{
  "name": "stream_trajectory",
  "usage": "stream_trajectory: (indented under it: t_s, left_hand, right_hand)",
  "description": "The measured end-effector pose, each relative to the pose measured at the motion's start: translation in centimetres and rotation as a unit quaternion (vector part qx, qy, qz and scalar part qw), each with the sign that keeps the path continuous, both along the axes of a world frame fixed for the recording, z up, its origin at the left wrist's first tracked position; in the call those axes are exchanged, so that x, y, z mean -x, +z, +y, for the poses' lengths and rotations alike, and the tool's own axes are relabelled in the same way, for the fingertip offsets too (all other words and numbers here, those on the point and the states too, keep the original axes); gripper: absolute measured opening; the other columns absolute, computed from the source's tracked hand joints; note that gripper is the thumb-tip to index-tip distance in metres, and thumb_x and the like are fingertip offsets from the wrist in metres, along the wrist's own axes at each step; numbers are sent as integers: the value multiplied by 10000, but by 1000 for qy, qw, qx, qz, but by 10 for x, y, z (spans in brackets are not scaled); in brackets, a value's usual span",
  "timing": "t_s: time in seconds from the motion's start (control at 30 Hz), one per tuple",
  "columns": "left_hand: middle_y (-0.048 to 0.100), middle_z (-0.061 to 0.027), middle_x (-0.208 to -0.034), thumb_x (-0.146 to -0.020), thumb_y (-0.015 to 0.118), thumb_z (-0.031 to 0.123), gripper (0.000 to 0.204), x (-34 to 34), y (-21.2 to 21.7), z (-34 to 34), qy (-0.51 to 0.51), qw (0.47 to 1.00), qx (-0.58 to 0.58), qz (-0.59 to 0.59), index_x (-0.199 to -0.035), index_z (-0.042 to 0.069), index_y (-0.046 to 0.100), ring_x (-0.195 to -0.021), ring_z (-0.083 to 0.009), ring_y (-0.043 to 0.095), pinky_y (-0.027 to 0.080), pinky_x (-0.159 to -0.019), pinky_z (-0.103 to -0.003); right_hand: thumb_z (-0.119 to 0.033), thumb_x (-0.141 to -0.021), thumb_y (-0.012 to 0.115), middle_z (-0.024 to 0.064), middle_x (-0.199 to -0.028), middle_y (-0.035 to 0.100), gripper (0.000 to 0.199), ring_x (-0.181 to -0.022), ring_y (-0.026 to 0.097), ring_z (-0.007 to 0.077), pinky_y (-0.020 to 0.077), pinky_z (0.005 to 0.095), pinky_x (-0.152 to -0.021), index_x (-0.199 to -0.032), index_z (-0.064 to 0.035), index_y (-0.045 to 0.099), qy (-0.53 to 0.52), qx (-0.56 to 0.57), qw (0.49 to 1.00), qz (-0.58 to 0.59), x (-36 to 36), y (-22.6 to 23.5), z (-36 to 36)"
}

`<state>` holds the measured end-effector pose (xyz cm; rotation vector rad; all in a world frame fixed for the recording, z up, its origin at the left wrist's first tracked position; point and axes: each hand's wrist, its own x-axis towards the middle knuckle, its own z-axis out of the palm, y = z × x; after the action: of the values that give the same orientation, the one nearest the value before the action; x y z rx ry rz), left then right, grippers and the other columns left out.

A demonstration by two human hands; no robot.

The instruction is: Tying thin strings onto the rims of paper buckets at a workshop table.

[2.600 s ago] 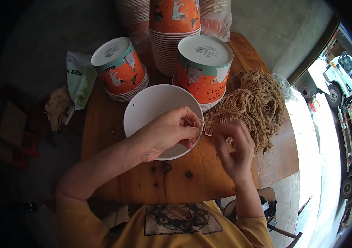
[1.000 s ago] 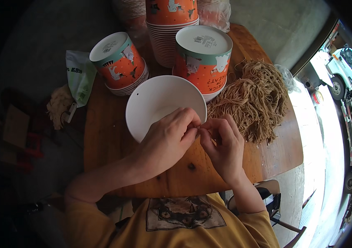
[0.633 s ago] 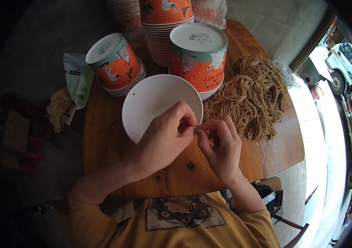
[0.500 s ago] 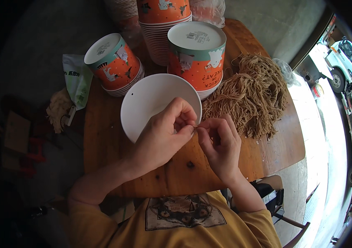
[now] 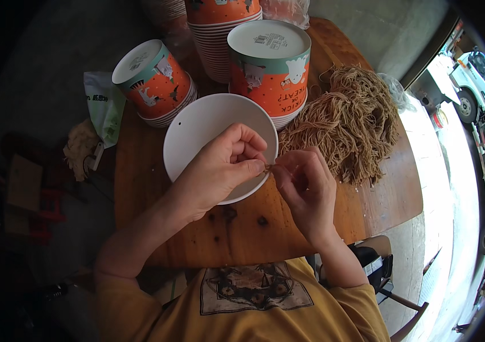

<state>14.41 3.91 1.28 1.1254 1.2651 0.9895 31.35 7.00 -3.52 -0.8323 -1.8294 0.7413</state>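
A short bit of thin tan string [image 5: 268, 168] runs between my fingertips at the right rim of a white-lined paper bucket [image 5: 190, 137]. My left hand [image 5: 225, 159] reaches across the bucket, thumb and forefinger pinched on the string. From the right, my right hand [image 5: 309, 185] pinches the same string, its fingertips almost meeting the left ones. A small dark hole shows in the bucket's far left wall. The bucket stands mouth up, tipped slightly toward me. Whether the string passes through the near rim is hidden by my fingers.
Upside-down orange buckets stand stacked at the left [image 5: 157, 85] and behind [image 5: 269, 68], with a taller stack [image 5: 211, 54] farther back. A heap of tan strings [image 5: 350, 122] lies at the right of the wooden table [image 5: 242, 245]. A white-green bag [image 5: 103, 108] hangs past the left edge.
The whole scene has shifted slightly upward in the picture. My left hand has tilted a little, showing more of the bucket's near rim. Both hands keep their pinch on the string.
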Motion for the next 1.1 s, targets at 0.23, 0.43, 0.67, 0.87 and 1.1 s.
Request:
stream_trajectory:
  t_s: [0.23,0.43,0.67,0.87,1.1]
  left_hand:
    - [556,-40,-972,-840,575,-5,223,0,0,1,7,999,21,-33,-1046,37,501,-925,-92,533,443,-845,-230]
    - [551,-33,-963,-828,572,-18,221,1,0,0,-1,999,13,-41,-1028,44,501,-916,-88,528,443,-842,-230]
    - [554,-27,-950,-838,582,13,199,-2,0,0,-3,998,10,-56,-1021,36,508,-904,-90,530,433,-833,-236]
    - [553,-34,-960,-838,589,17,212,-3,-1,1,-4,999,18,-52,-1032,32,505,-916,-98,532,437,-843,-243]
    - [554,-46,-970,-842,592,5,219,-5,0,2,-2,997,33,-64,-1041,17,502,-946,-109,545,464,-843,-248]
  right_hand:
    - [23,-769,659,43,-859,592,175,-581,550,128,464,254,-506,-904,-50,575,42,17,999,22,-1,-1,4]
    - [37,-770,642,29,-867,585,163,-600,550,113,458,240,-515,-891,-45,571,71,87,993,44,-2,0,5]
    - [28,-781,642,39,-898,562,174,-641,568,109,479,237,-534,-917,-66,588,66,18,998,10,-5,5,3]
    - [7,-779,662,48,-890,557,187,-635,575,125,489,252,-533,-936,-74,601,52,-10,998,-38,-10,6,4]
    - [-5,-738,691,46,-863,551,243,-666,582,180,497,280,-553,-947,-89,601,52,-112,990,-69,-15,5,9]
